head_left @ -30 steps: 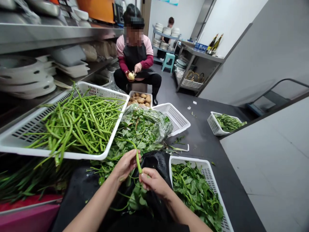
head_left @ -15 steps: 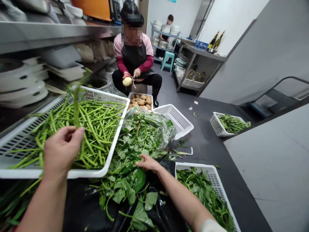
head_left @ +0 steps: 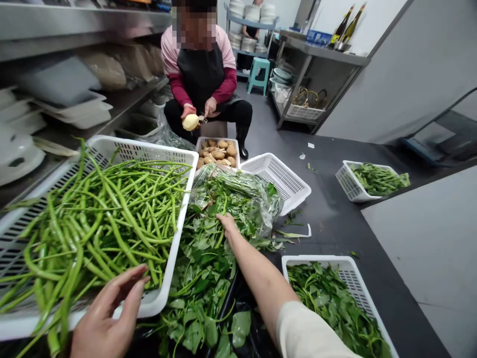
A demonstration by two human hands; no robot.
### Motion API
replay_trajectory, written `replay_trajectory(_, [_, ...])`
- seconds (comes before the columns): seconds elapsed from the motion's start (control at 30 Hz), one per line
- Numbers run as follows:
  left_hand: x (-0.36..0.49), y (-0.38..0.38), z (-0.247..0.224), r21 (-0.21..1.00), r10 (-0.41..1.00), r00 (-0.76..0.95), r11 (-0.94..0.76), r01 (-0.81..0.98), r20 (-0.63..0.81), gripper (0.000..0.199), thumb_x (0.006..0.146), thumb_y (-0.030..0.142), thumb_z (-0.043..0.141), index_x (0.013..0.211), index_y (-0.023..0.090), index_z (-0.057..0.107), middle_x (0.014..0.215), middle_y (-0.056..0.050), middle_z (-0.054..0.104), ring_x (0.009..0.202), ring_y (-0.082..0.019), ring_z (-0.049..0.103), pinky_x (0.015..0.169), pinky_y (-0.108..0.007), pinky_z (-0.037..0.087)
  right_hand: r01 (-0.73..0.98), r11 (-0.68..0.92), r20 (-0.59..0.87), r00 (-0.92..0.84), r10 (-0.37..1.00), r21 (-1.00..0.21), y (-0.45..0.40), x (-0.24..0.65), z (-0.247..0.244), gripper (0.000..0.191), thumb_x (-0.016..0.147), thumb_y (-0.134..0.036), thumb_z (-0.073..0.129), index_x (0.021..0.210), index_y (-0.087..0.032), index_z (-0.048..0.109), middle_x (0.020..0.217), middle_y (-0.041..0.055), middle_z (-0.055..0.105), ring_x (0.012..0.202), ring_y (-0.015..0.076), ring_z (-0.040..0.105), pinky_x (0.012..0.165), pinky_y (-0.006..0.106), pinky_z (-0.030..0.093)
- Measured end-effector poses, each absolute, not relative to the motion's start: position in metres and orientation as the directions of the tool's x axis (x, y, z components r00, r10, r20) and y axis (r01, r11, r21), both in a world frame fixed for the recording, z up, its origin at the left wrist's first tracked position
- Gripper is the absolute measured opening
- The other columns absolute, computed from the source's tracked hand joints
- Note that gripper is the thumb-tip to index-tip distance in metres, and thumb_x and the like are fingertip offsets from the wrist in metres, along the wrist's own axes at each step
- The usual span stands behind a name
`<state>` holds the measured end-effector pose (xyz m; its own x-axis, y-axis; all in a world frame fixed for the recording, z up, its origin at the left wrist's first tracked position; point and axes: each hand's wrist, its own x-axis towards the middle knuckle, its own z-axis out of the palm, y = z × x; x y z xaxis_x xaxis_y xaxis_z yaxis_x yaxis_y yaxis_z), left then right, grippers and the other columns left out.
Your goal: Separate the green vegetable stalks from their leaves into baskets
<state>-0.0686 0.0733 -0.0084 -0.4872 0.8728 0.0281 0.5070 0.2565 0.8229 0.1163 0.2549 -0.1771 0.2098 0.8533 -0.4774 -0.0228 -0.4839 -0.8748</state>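
My left hand [head_left: 114,311] is open, thumb and fingers apart. It hovers at the near rim of a white plastic basket [head_left: 172,258] heaped with long green stems [head_left: 108,219]. Holding nothing, it is close to the stems at the basket's near right corner. My right hand [head_left: 229,226] reaches over a pile of leafy greens [head_left: 201,278]. Its fingers close around a thin leafy stem [head_left: 220,238] near the top of the pile; the fingertips are partly hidden. The greens spill from a clear plastic bag [head_left: 266,209] onto black plastic.
A second white basket [head_left: 359,293] of leaves stands at right. Beyond the pile lie a white basket [head_left: 298,186] and a potato crate [head_left: 218,151]. A co-worker [head_left: 201,64] sits behind them, holding a peeled potato [head_left: 190,122]. Metal shelving [head_left: 85,25] runs along the left.
My left hand has let go of a green stem and dropped lower, opening. My right hand has moved farther forward over the greens. The view has shifted slightly.
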Motion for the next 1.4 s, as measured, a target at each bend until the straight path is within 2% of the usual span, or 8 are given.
replay_trajectory(0.17, [-0.061,0.074,-0.006,0.85,0.877,-0.481,0.263,0.456,-0.013,0.02,0.061,0.051,0.059,0.074,0.04,0.068,0.085,0.002,0.073,0.082,-0.031,0.068,0.077,-0.043,0.055,0.348,-0.233,-0.155,0.237,0.959,-0.908,0.225,0.127,-0.125,0.027,0.066,-0.03,0.067,0.088,-0.022,0.056,0.085,0.0008,0.058,0.086,0.0192,0.055,0.078,0.03,0.043])
replay_trajectory(0.33, [-0.043,0.067,-0.009,0.865,0.952,-0.307,0.175,0.47,-0.026,0.031,0.061,0.048,0.059,0.08,0.025,0.068,0.086,-0.004,0.072,0.072,-0.024,0.067,0.068,-0.034,0.054,0.696,0.07,0.074,-0.024,0.997,-0.715,0.174,0.15,-0.092,0.041,0.067,-0.025,0.066,0.105,-0.019,0.05,0.106,0.0094,0.049,0.09,0.0226,0.055,0.079,0.037,0.046])
replay_trajectory(0.5, [-0.025,0.056,-0.008,0.865,0.975,-0.214,0.16,0.475,-0.063,0.041,0.064,0.049,0.057,0.092,0.02,0.066,0.09,-0.008,0.07,0.072,-0.023,0.065,0.065,-0.033,0.052,0.663,0.166,0.256,0.041,0.966,-0.73,0.153,0.17,-0.071,0.017,0.072,-0.013,0.053,0.088,-0.02,0.052,0.099,0.0066,0.049,0.088,0.0194,0.054,0.082,0.035,0.045])
replay_trajectory(0.8, [0.02,0.089,-0.002,0.85,0.999,-0.038,0.041,0.525,-0.024,0.039,0.066,0.049,0.051,0.084,0.019,0.069,0.092,-0.008,0.071,0.084,-0.024,0.063,0.078,-0.035,0.048,0.506,0.334,0.461,0.148,0.875,-0.795,0.136,0.19,-0.029,0.012,0.071,-0.013,0.051,0.08,-0.02,0.049,0.086,0.0038,0.051,0.084,0.018,0.051,0.078,0.032,0.045])
replay_trajectory(0.97, [0.055,0.115,0.025,0.959,0.993,0.013,0.11,0.26,-0.118,0.035,0.069,0.049,0.053,0.07,0.017,0.067,0.071,-0.005,0.068,0.064,-0.017,0.059,0.054,-0.025,0.044,0.408,0.378,0.471,0.156,0.868,-0.831,0.108,0.192,-0.003,0.008,0.076,-0.023,0.053,0.083,-0.019,0.051,0.088,0.0046,0.052,0.081,0.0166,0.052,0.07,0.028,0.046])
replay_trajectory(1.17, [0.057,0.124,0.045,0.983,0.984,-0.061,0.16,-0.095,-0.166,0.024,0.066,0.028,0.07,0.054,0.014,0.055,0.042,0.007,0.041,0.036,-0.005,0.034,0.035,-0.016,0.025,0.089,0.313,0.298,-0.149,0.943,-0.946,0.097,0.206,0.003,0.02,0.084,-0.034,0.047,0.077,-0.019,0.058,0.099,0.0062,0.062,0.095,0.0175,0.057,0.081,0.03,0.046])
replay_trajectory(1.3, [0.027,0.128,0.065,0.804,0.907,-0.063,0.335,-0.492,-0.417,0.016,0.078,0.018,0.062,0.064,0.011,0.057,0.047,0.004,0.046,0.035,-0.004,0.039,0.032,-0.012,0.03,0.131,0.192,0.202,0.066,0.977,-0.973,0.091,0.239,-0.007,0.022,0.08,-0.03,0.046,0.064,-0.018,0.055,0.091,0.0069,0.064,0.091,0.0194,0.058,0.083,0.035,0.045])
replay_trajectory(1.4, [0.012,0.125,0.082,0.681,0.877,0.02,0.386,-0.622,-0.479,0.027,0.091,0.018,0.042,0.069,0.01,0.054,0.05,0.002,0.048,0.039,-0.004,0.043,0.033,-0.009,0.036,0.136,0.254,0.261,0.036,0.965,-0.958,0.07,0.249,-0.008,0.013,0.072,-0.021,0.05,0.061,-0.018,0.056,0.087,0.0052,0.065,0.089,0.0197,0.058,0.086,0.036,0.043])
